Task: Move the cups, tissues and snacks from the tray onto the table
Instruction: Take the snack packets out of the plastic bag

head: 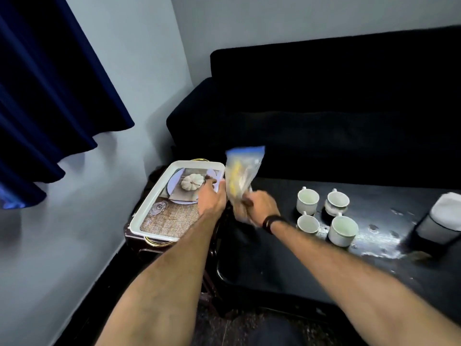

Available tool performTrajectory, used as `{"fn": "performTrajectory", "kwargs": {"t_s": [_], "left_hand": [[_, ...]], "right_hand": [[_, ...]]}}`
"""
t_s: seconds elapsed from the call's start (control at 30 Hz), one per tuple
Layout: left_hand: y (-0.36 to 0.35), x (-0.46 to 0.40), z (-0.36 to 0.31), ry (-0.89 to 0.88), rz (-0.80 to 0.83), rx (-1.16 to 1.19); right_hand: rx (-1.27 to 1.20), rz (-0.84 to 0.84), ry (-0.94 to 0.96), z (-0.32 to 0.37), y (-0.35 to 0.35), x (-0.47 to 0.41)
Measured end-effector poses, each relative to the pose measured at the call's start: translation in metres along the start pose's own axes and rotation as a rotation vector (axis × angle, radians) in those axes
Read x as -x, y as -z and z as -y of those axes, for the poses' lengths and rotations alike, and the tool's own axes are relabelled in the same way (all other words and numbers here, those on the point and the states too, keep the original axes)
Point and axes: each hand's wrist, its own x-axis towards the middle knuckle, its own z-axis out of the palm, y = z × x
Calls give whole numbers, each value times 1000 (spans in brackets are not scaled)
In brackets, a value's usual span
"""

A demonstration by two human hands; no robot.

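A: Snack bag [243,178]?
B: In the air between tray [159,196] and table [299,258]; right hand [259,206] clenched on its lower end; blurred.
A: Left hand [212,198]?
B: On tray rim, fingers look curled over it; can't tell for sure.
A: Handling?
B: Probably light, soft, crinkly; contents likely crush; hold the neck.

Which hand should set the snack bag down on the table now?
Right. The right hand already grips the snack bag at its lower end and is over the table edge, nearer the cups. The left hand rests at the tray rim.
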Motion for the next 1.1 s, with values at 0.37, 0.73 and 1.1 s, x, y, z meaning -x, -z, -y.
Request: {"fn": "performTrajectory", "kwargs": {"t_s": [0.37,0.73,1.1], "left_hand": [[0,6,-55,426,179,169],[-8,45,-33,200,305,347],[-21,91,-45,-9,561,252]], "right_hand": [[-142,153,93,-30,-33,55],[-758,-217,-249,4,33,41],[-253,-71,-243,0,85,33]]}}
